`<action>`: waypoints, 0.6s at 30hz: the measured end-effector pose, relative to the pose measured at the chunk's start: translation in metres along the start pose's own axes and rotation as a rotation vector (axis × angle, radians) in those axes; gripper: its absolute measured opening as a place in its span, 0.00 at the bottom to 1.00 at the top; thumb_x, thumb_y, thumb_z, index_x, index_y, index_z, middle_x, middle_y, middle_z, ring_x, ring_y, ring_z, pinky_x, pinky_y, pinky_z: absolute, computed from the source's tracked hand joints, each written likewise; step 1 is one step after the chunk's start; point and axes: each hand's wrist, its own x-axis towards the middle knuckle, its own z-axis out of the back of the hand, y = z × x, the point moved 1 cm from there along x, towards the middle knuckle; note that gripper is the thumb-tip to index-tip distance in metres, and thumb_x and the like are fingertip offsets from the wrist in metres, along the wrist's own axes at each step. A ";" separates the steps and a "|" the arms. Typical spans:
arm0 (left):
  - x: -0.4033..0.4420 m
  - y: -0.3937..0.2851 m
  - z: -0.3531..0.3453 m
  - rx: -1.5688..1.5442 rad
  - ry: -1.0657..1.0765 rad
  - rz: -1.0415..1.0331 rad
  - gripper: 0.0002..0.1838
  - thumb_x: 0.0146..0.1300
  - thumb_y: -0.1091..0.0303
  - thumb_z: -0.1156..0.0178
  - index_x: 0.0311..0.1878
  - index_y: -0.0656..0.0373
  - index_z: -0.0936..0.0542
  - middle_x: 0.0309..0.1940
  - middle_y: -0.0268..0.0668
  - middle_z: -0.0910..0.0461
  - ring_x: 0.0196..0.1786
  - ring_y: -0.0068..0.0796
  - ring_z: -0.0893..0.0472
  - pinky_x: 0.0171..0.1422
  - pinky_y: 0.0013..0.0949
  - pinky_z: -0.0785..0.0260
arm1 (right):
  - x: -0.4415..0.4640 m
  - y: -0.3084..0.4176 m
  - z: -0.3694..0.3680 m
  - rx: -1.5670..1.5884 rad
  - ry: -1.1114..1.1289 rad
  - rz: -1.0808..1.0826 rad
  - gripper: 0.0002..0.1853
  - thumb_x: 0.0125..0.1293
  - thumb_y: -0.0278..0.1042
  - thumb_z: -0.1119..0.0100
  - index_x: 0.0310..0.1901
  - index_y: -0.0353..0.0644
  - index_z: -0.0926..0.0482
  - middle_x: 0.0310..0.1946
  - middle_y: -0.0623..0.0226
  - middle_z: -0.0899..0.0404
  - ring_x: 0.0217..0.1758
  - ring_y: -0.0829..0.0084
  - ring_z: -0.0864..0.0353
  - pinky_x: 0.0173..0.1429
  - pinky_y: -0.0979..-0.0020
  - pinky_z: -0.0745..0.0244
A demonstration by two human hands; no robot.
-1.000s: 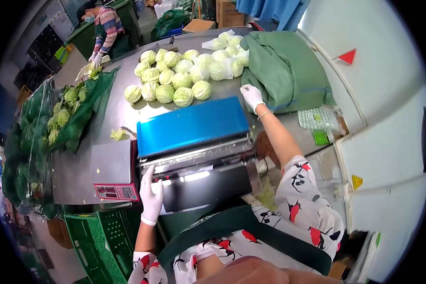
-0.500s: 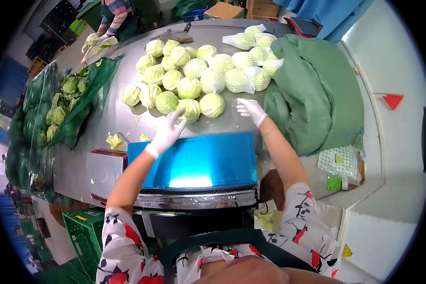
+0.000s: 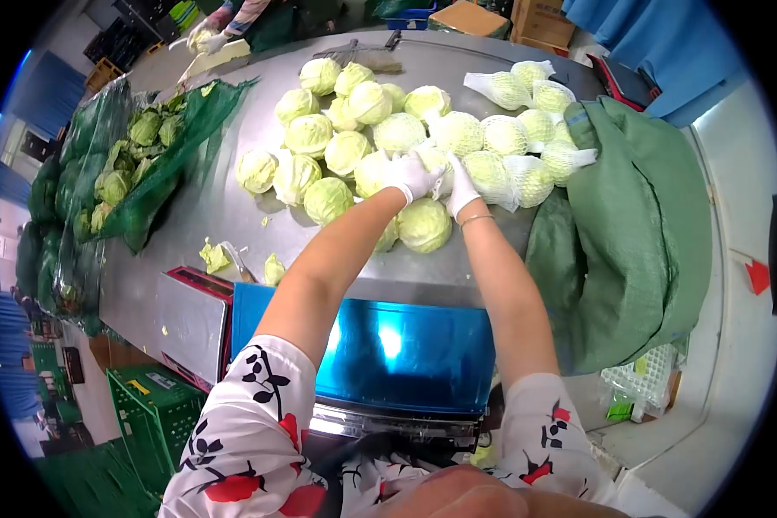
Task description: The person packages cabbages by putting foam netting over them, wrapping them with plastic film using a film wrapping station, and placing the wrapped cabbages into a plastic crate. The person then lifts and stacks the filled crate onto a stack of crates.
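Observation:
Both my hands, in white gloves, reach into the pile on the metal table. My left hand (image 3: 413, 176) is closed at the left side of a cabbage in a white foam net (image 3: 434, 157), partly hidden by the gloves. On the same cabbage's right side rests my right hand (image 3: 463, 186), fingers pointing away from me. Just below them sits a bare cabbage (image 3: 425, 226); another is partly hidden under my left wrist. More bare cabbages (image 3: 308, 135) lie to the left. Cabbages in foam nets (image 3: 489, 175) lie to the right.
A blue shiny machine cover (image 3: 406, 354) stands in front of me, beside a scale (image 3: 192, 324). Green sacking (image 3: 647, 233) is heaped at right. Mesh sacks of cabbages (image 3: 116, 181) stand at left. Another person's gloved hands (image 3: 207, 41) handle a cabbage at the far left.
Both hands have moved forward and come together on a netted cabbage. Before, they were apart, the left by a bare cabbage and the right open above the table. The view has shifted.

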 end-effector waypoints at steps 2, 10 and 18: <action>-0.008 0.009 0.006 -0.061 0.021 -0.034 0.49 0.62 0.27 0.54 0.64 0.71 0.28 0.58 0.56 0.22 0.70 0.50 0.30 0.81 0.59 0.70 | -0.015 -0.002 0.001 -0.088 0.009 0.041 0.31 0.64 0.58 0.38 0.63 0.49 0.26 0.54 0.65 0.20 0.57 0.64 0.22 0.60 0.58 0.25; -0.133 0.051 0.093 -1.569 -0.224 -0.135 0.40 0.63 0.51 0.33 0.70 0.66 0.34 0.64 0.46 0.27 0.67 0.37 0.28 0.70 0.36 0.35 | -0.174 -0.019 -0.111 -0.696 0.051 0.729 0.29 0.65 0.42 0.33 0.63 0.37 0.29 0.59 0.59 0.25 0.60 0.66 0.23 0.65 0.65 0.28; -0.348 0.276 0.111 -1.849 -0.619 0.012 0.31 0.65 0.66 0.36 0.68 0.65 0.33 0.61 0.42 0.24 0.61 0.33 0.23 0.67 0.35 0.30 | -0.296 -0.148 -0.205 -1.153 0.392 0.623 0.31 0.66 0.42 0.34 0.64 0.32 0.29 0.59 0.47 0.23 0.64 0.61 0.24 0.68 0.65 0.30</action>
